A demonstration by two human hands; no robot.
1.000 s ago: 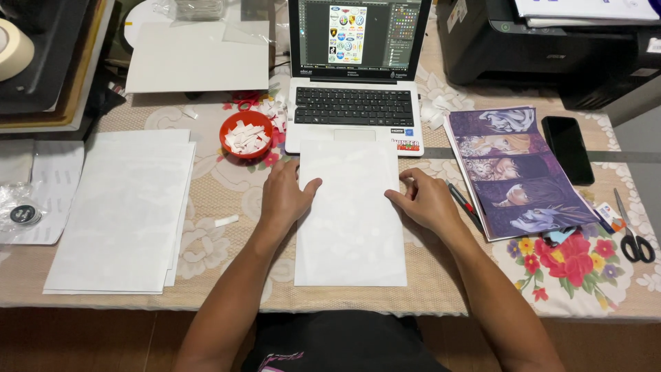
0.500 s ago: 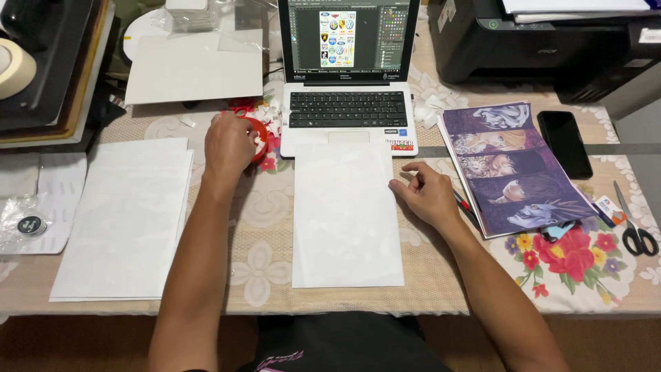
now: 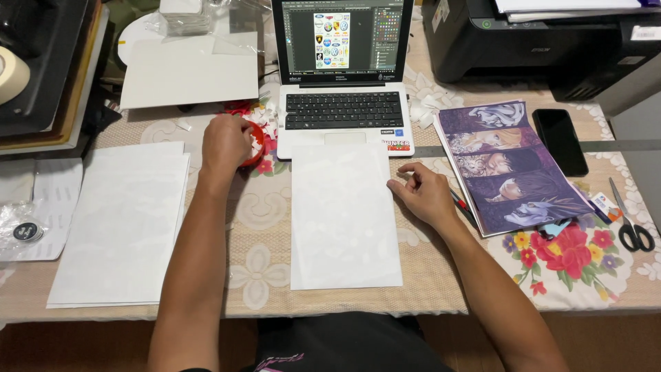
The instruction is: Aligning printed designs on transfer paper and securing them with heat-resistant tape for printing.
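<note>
A white sheet of paper (image 3: 343, 217) lies lengthwise in front of me, its top edge on the open laptop (image 3: 342, 110). My left hand (image 3: 226, 141) reaches over the small red bowl (image 3: 255, 149) of white scraps left of the laptop, its fingers bent down into the bowl; whether they hold a scrap is hidden. My right hand (image 3: 423, 193) rests on the tablecloth at the sheet's right edge, fingers loosely curled, its fingertips touching the paper's edge.
A stack of white sheets (image 3: 124, 220) lies at the left. Right of the sheet are a printed picture strip (image 3: 509, 165), a black phone (image 3: 560, 141), pens and scissors (image 3: 630, 224). A black printer (image 3: 544, 41) stands at the back right, a white board (image 3: 189, 72) at the back left.
My left hand left the sheet's left edge and moved up-left to the red bowl. My right hand stayed by the sheet's right edge.
</note>
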